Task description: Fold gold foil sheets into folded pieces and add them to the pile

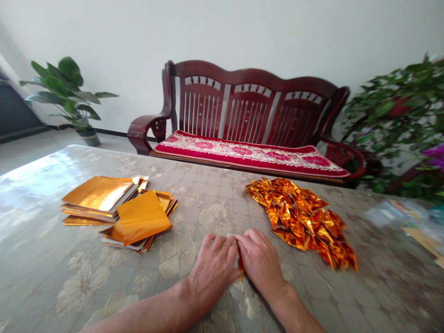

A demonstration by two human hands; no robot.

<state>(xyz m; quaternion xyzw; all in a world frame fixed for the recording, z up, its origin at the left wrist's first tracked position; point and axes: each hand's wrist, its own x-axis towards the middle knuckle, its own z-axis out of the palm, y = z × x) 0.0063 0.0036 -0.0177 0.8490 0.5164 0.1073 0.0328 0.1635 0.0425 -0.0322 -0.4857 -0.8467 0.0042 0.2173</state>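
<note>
My left hand (212, 268) and my right hand (258, 259) lie side by side on the table (215, 208), fingers curled down and pressed on a small piece of gold foil paper (240, 267). Only an orange sliver of it shows between the hands. To the left lie stacks of flat gold foil sheets (118, 210). On the right, close to my right hand, sits a heap of folded gold foil pieces (303, 217).
A dark red wooden bench (249, 111) with a red flowered cushion stands behind the table. A potted plant (67, 92) is at the back left, leafy plants (398, 120) at the right. Clear plastic wrapping and paper (405, 217) lie at the table's right edge.
</note>
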